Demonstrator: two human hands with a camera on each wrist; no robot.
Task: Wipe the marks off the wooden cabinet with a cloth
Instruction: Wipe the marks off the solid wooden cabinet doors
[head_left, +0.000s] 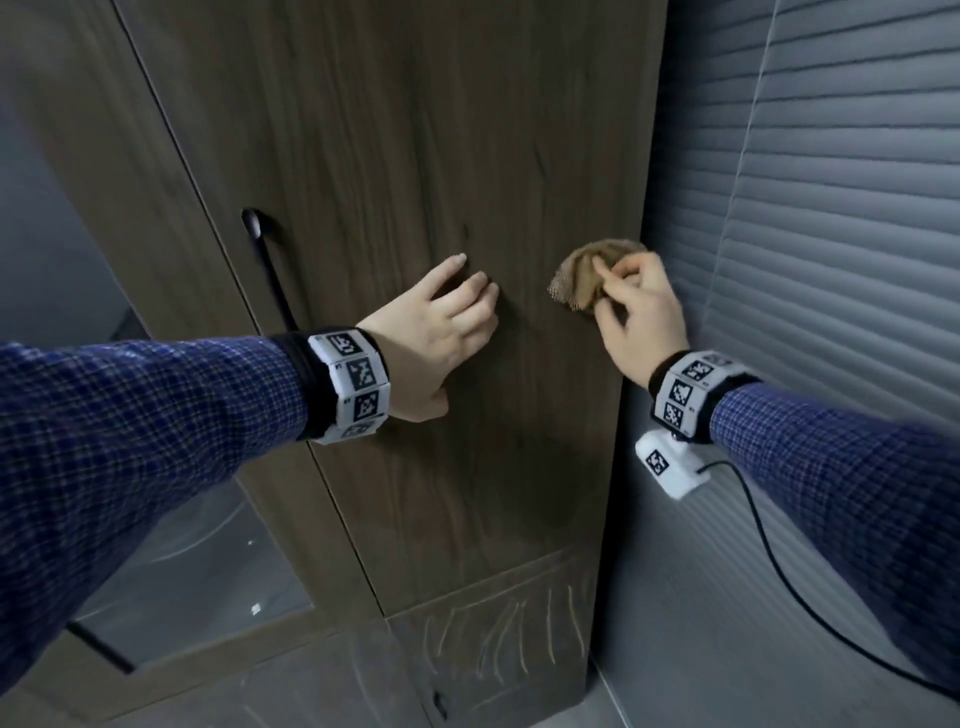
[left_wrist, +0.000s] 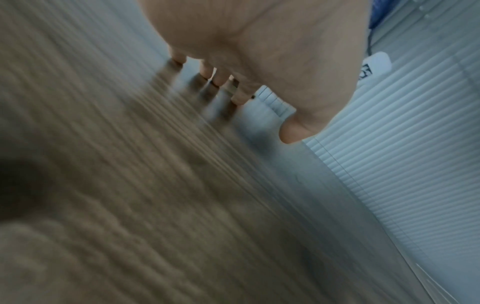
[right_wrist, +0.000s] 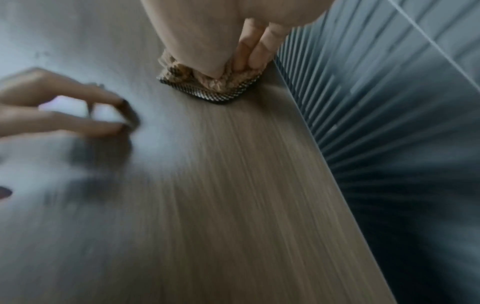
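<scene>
A tall dark wooden cabinet door (head_left: 395, 156) fills the head view. My right hand (head_left: 631, 304) pinches a bunched tan cloth (head_left: 582, 275) and holds it against the door near its right edge; the right wrist view shows the cloth (right_wrist: 210, 86) pressed to the wood under my fingers (right_wrist: 255, 49). My left hand (head_left: 452, 312) rests with its fingertips (left_wrist: 215, 80) on the door, just left of the cloth, holding nothing. Pale chalk-like scribble marks (head_left: 498, 639) cover the lower panel of the cabinet, well below both hands.
A black bar handle (head_left: 267, 260) runs down the door's left side. A grey ribbed wall (head_left: 841, 234) stands right beside the cabinet's right edge. A black cable (head_left: 779, 566) hangs from my right wrist camera. Another cabinet panel (head_left: 78, 130) lies to the left.
</scene>
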